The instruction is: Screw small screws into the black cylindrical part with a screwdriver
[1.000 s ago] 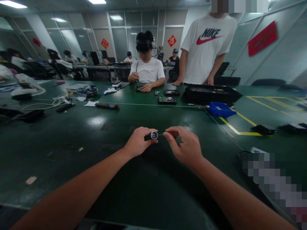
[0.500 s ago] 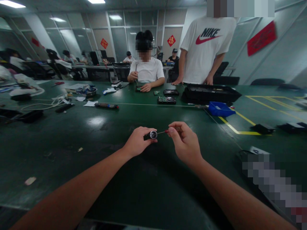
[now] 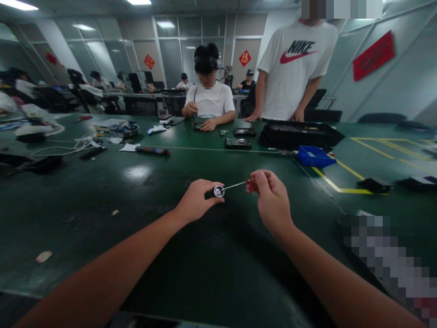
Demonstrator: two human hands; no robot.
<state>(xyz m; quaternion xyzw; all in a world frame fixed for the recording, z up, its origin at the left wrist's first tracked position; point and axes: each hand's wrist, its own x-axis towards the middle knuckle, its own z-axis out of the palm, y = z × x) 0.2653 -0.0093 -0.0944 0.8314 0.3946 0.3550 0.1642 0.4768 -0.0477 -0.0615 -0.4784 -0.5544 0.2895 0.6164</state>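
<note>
Between the thumb and fingers of my left hand (image 3: 197,200) is a small round part (image 3: 219,191) with a silvery rim and a dark inside; its open face points towards me. My right hand (image 3: 271,193) is closed on a screwdriver (image 3: 235,185) with a thin metal shaft. The shaft slants down to the left, and its tip meets the round part at the rim or inside it; I cannot tell which. My fingers hide most of the screwdriver's handle. Both hands are above the green tabletop (image 3: 164,269).
Across the table a seated person works on a circuit board (image 3: 198,126), and another person stands beside. Opened drives (image 3: 238,143), a black tray (image 3: 302,133) and a blue bin (image 3: 316,156) lie ahead. A pen-shaped electric tool (image 3: 152,150) and a white cable (image 3: 64,148) are left.
My right hand has moved right and slightly up, and more of the screwdriver's shaft shows. The round part is turned a little more towards me. My left hand has stayed almost still.
</note>
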